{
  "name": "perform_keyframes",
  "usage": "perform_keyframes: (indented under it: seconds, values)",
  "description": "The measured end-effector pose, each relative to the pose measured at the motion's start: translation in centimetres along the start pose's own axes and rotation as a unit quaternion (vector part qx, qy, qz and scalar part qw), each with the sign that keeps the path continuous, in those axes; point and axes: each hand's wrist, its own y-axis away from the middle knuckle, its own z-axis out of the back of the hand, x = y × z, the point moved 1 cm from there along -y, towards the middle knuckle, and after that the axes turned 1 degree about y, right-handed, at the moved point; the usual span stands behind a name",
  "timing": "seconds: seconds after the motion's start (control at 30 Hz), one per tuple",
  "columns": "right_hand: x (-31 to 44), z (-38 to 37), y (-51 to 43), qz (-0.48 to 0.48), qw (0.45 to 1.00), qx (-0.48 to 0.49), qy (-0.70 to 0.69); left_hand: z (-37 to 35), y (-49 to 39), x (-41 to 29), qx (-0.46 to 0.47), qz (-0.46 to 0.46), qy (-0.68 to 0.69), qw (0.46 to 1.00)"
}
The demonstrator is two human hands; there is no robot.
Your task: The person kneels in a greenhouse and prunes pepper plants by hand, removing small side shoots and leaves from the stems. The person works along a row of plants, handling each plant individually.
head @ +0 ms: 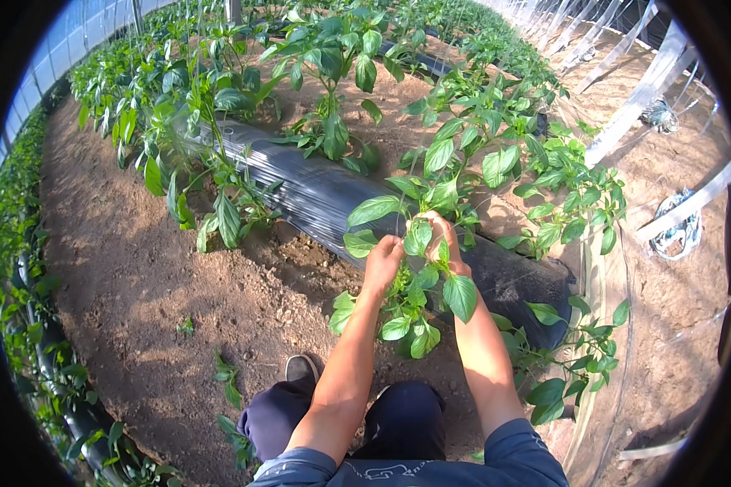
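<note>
A leafy green pepper plant point(426, 277) stands in front of me, at the edge of a bed covered with black plastic mulch film point(304, 182). My left hand point(385, 259) is at the plant's left side, thumb and fingertips pinched together; whatever is between them is too small to make out. My right hand point(441, 237) reaches around the upper stem from the right, fingers curled and partly hidden behind leaves. The two hands are close together with leaves between them. Thin, clear strings run upward near the plant.
More pepper plants point(332, 67) grow along the rows ahead and to the left. Bare soil point(158, 292) lies left of my feet. At the right are whitish slanted posts point(639, 97), a coiled bundle of twine or film point(676, 225) and a low plant point(585, 353) near my right arm.
</note>
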Motion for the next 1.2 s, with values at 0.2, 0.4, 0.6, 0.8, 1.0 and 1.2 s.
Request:
perform_keyframes:
  seconds: [0.2, 0.4, 0.6, 0.8, 1.0, 1.2]
  values:
    - [-3.3, 2.1, -0.3, -0.121, 0.966, -0.083, -0.215, -0.3, 0.1, -0.2, -0.05, -0.049, 0.047, 0.996]
    - [-1.5, 0.4, 0.7, -0.165, 0.968, -0.062, -0.177, 0.3, -0.6, -1.0, -0.11, -0.095, 0.078, 0.986]
    - [2.7, -2.7, 2.3, -0.18, 0.983, -0.043, 0.02, 0.9, -1.4, -1.4, -0.081, -0.032, 0.176, 0.981]
    - [4.1, -3.3, 1.9, -0.086, 0.987, 0.021, 0.132, 0.9, -1.3, -1.7, -0.038, -0.015, 0.216, 0.976]
    - [0.6, -2.0, 0.7, -0.12, 0.992, -0.019, -0.032, 1.1, -0.7, -2.1, -0.031, -0.003, 0.139, 0.99]
    - [0.2, -1.5, 1.3, -0.105, 0.994, -0.035, 0.0, 1.3, -0.4, -1.0, -0.033, -0.115, 0.175, 0.977]
